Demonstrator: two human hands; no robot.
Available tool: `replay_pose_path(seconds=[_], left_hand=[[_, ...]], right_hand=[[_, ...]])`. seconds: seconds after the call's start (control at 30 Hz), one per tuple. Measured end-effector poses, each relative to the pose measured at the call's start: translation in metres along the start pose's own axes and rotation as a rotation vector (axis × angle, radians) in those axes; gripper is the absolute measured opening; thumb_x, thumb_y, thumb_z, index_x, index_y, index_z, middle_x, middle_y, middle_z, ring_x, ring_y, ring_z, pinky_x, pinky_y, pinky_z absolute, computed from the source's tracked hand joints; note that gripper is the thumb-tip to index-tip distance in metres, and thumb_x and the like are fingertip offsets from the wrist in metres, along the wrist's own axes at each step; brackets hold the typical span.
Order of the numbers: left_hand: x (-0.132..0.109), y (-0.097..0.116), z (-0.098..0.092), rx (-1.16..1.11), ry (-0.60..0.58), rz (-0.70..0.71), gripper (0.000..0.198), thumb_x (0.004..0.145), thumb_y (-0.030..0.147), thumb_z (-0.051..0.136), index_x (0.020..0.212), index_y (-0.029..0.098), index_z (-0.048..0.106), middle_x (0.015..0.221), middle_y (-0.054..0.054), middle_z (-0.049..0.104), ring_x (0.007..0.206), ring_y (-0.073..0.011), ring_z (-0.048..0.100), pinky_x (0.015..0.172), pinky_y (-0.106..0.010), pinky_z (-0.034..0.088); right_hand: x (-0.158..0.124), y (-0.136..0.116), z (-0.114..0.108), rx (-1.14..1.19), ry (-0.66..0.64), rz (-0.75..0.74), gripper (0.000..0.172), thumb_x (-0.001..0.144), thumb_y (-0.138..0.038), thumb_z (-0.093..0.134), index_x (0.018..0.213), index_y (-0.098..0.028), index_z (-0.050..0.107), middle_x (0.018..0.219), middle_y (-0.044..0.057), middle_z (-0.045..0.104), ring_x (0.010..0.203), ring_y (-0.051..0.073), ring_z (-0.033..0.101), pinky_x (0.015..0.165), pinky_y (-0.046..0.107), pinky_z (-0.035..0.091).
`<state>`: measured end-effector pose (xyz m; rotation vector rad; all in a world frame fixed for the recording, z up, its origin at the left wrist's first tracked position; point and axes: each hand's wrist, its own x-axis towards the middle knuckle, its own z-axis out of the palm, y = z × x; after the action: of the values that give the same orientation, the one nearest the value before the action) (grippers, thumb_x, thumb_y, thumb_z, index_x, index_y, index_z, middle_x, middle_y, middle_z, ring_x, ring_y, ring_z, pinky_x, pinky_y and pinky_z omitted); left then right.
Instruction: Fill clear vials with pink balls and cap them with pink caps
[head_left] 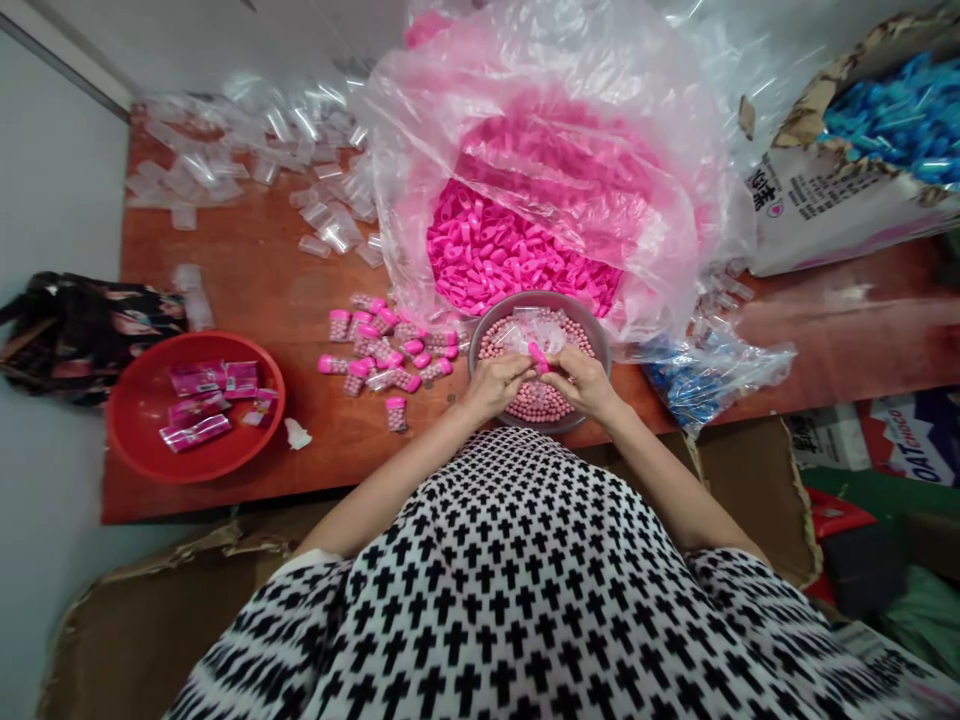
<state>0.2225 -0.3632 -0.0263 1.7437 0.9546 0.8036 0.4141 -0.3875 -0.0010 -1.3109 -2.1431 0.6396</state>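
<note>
Black flowered fabric (142, 308), bunched up, lies at the far left of a reddish-brown worktop (244, 260). It touches one round red plastic bowl (135, 400) holding about five glossy magenta packets (196, 433), their print too small to read. Just right of the bowl is one crumpled white scrap (298, 434). Behind are dozens of clear, smooth plastic tubes (330, 232), loosely heaped.

Further right, at least fifteen small clear bottles (396, 414) with pink caps, most of them filled with pale pink beads, lie clustered; one sits apart, nearer the worktop's front edge.

At centre, one round grey bowl (477, 365) holds countless round pink beads (536, 402) and several clear tubes. Over it the two hands meet. The left hand's (499, 385) fingers are drawn together beside one bright pink cap (537, 355); whether they grip it cannot be told. The right hand's (585, 382) fingers pinch that cap above the beads.

Behind the grey bowl, one large, wrinkled, translucent plastic bag (405, 170) bulges with hundreds of pink caps. To the right sit a small clear bag (750, 362) of blue pieces and a torn-edged white package (817, 225) with black Chinese characters, full of blue pieces. Below the worktop, at far right, packaging (926, 435) appears to read "OATCHOCO".
</note>
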Motion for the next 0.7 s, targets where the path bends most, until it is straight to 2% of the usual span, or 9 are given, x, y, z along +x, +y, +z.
replay_pose_path(seconds=[0.07,0.13,0.2,0.27,0.33,0.37,0.47,0.57,0.7], left_hand=[[0.002,-0.002,-0.002,-0.032,-0.001,-0.028,0.025,0.083,0.037,0.056,0.087,0.018,0.071,0.084,-0.007,0.070,0.078,-0.0180,0.063,0.076,-0.028,0.047],[0.004,-0.004,-0.003,-0.098,0.004,-0.069,0.026,0.082,0.036,0.058,0.093,0.016,0.071,0.090,-0.007,0.071,0.081,-0.0184,0.063,0.077,-0.028,0.048],[0.005,-0.004,-0.003,-0.156,-0.013,-0.108,0.026,0.080,0.035,0.059,0.093,0.015,0.071,0.088,-0.006,0.071,0.079,-0.0182,0.063,0.076,-0.028,0.048],[0.004,-0.005,-0.002,-0.192,-0.045,-0.139,0.025,0.079,0.035,0.059,0.087,0.014,0.071,0.079,-0.005,0.070,0.074,-0.0173,0.062,0.073,-0.028,0.048],[0.002,-0.006,0.000,-0.240,-0.037,-0.175,0.025,0.078,0.035,0.060,0.084,0.014,0.070,0.075,-0.003,0.068,0.071,-0.0163,0.061,0.071,-0.027,0.048],[0.001,-0.007,0.002,-0.279,-0.015,-0.199,0.025,0.077,0.036,0.060,0.084,0.013,0.069,0.075,-0.003,0.068,0.070,-0.0159,0.060,0.069,-0.027,0.047],[-0.003,-0.010,0.006,-0.442,0.088,-0.291,0.030,0.075,0.040,0.062,0.088,0.013,0.066,0.074,-0.001,0.065,0.065,-0.0130,0.057,0.062,-0.024,0.046],[-0.004,-0.010,0.008,-0.574,0.161,-0.346,0.032,0.073,0.041,0.064,0.091,0.015,0.062,0.072,0.001,0.061,0.061,-0.0105,0.053,0.059,-0.022,0.044],[-0.002,-0.008,0.013,-0.686,0.202,-0.380,0.032,0.071,0.039,0.068,0.088,0.015,0.057,0.072,0.002,0.059,0.062,-0.0091,0.053,0.060,-0.020,0.044]], right_hand=[[0.004,0.003,-0.003,0.009,-0.020,0.001,0.024,0.089,-0.040,0.052,0.098,-0.020,0.062,0.077,0.005,0.060,0.071,0.017,0.056,0.067,0.030,0.046],[0.012,0.002,-0.011,-0.034,-0.044,-0.034,0.034,0.087,-0.042,0.054,0.113,-0.021,0.058,0.097,0.009,0.063,0.089,0.021,0.059,0.079,0.034,0.048],[0.022,-0.002,-0.022,-0.124,-0.134,-0.139,0.051,0.084,-0.045,0.057,0.129,-0.022,0.049,0.125,0.011,0.055,0.117,0.026,0.049,0.097,0.042,0.042],[0.032,-0.007,-0.032,-0.222,-0.274,-0.271,0.058,0.084,-0.043,0.056,0.136,-0.021,0.040,0.139,0.011,0.044,0.130,0.028,0.037,0.106,0.047,0.033],[0.039,-0.010,-0.037,-0.314,-0.361,-0.331,0.059,0.086,-0.041,0.055,0.137,-0.018,0.038,0.140,0.013,0.042,0.129,0.029,0.038,0.105,0.049,0.033],[0.040,-0.010,-0.037,-0.358,-0.362,-0.319,0.059,0.085,-0.042,0.055,0.136,-0.016,0.039,0.138,0.015,0.043,0.127,0.030,0.040,0.103,0.049,0.035],[0.037,-0.006,-0.029,-0.446,-0.300,-0.202,0.060,0.084,-0.047,0.056,0.130,-0.011,0.046,0.123,0.020,0.052,0.113,0.031,0.050,0.095,0.047,0.043],[0.029,-0.003,-0.013,-0.439,-0.241,-0.096,0.057,0.086,-0.049,0.051,0.127,-0.010,0.047,0.110,0.019,0.056,0.104,0.030,0.054,0.088,0.045,0.047],[0.020,-0.005,0.009,-0.394,-0.155,-0.041,0.075,0.081,-0.054,0.054,0.135,-0.005,0.035,0.115,0.022,0.052,0.108,0.032,0.051,0.091,0.047,0.046]])
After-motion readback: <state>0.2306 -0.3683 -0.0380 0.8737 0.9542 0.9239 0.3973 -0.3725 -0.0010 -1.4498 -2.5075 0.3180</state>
